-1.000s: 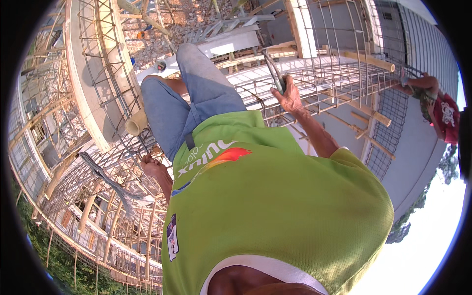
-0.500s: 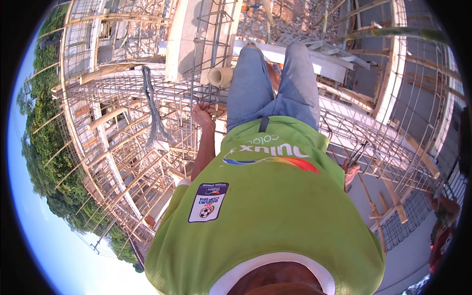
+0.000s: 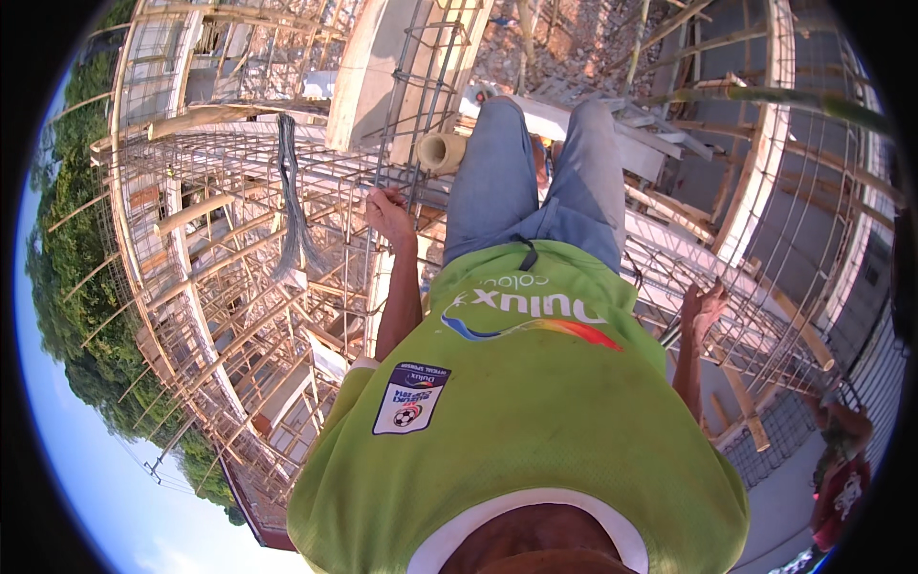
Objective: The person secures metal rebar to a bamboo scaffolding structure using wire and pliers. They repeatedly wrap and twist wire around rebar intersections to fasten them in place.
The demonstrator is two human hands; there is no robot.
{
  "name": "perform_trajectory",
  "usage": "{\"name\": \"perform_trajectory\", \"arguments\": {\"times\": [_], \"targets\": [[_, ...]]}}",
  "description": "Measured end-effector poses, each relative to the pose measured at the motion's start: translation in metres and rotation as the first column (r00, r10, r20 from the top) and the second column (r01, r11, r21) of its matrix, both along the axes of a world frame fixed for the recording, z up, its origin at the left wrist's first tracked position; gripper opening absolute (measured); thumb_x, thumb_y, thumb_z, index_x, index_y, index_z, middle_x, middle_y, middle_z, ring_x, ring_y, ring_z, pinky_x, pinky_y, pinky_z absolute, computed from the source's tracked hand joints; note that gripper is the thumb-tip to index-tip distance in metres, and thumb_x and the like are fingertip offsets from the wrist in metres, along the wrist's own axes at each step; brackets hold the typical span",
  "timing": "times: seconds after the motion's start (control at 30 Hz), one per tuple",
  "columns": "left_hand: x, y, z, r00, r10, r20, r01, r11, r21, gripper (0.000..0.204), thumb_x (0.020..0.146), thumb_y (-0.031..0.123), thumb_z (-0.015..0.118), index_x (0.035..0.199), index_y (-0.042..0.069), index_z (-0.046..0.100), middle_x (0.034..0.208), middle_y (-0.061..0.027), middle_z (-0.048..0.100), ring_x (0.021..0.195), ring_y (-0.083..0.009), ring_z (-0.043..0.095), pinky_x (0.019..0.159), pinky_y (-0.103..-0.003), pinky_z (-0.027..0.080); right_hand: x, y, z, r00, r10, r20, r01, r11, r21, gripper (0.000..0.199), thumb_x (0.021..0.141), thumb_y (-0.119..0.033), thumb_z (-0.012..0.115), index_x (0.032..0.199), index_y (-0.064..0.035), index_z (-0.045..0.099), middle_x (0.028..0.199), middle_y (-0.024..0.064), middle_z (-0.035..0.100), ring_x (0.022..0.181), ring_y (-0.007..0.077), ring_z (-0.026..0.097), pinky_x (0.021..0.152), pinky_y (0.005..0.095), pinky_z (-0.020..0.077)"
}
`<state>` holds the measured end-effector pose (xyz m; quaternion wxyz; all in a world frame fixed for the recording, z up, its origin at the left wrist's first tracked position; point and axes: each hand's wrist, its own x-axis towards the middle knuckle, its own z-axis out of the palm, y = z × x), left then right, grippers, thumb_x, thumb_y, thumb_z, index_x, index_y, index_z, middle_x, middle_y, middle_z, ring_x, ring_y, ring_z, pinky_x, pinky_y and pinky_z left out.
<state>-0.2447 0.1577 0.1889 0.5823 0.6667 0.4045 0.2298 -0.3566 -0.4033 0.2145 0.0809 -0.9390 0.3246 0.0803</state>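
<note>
rebar mesh (image 3: 239, 182) and timber formwork (image 3: 196, 215) are spreading across a raised building deck, with trees (image 3: 72, 239) and sky showing beyond its left edge.

head view: the wearer is looking straight down their own lime-green shirt (image 3: 516, 411) and blue jeans (image 3: 531, 182). left hand (image 3: 387, 212) is reaching forward with fingers curling around a vertical steel bar of the rebar cage (image 3: 416, 86) that is rising beside a pale concrete column form (image 3: 368, 67); it is gripping that bar. a cream pipe end (image 3: 442, 151) is lying just beside the left knee, near that hand. a bundle of dark tie wire (image 3: 292, 206) is hanging over the mesh to the left, apart from the hand. right hand (image 3: 703, 308) is hanging at the side with fingers loosely spread, holding nothing i can make out, just above the mesh on the right. another person in red (image 3: 841, 478) is standing at the lower right edge, well apart.
</note>
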Motion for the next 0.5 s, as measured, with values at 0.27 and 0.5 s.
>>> {"name": "perform_trajectory", "arguments": {"times": [0.27,0.5], "targets": [[0.079,0.010,-0.004,0.954,-0.300,0.023,0.282,0.917,0.281,0.036,0.101,0.021,0.044,0.074,0.000,0.054,0.099,-0.0139,0.062,0.086,-0.0185,0.059,0.079,-0.032,0.047,0.229,0.182,-0.007,0.813,0.077,0.578,-0.468,0.678,0.568,0.032,0.088,-0.015,0.058,0.115,0.0022,0.061,0.108,0.0206,0.062,0.101,0.0320,0.062,0.088,0.0404,0.0496],[0.122,-0.002,-0.022,0.848,-0.454,-0.274,0.495,0.863,0.102,0.035,0.099,0.025,0.047,0.085,-0.003,0.062,0.070,-0.0036,0.057,0.067,-0.0144,0.053,0.066,-0.028,0.043,0.350,0.336,-0.151,0.961,0.237,0.141,-0.203,0.267,0.942,0.036,0.083,-0.020,0.060,0.111,-0.0002,0.069,0.104,0.0158,0.070,0.091,0.0234,0.066,0.086,0.0314,0.0495]]}}
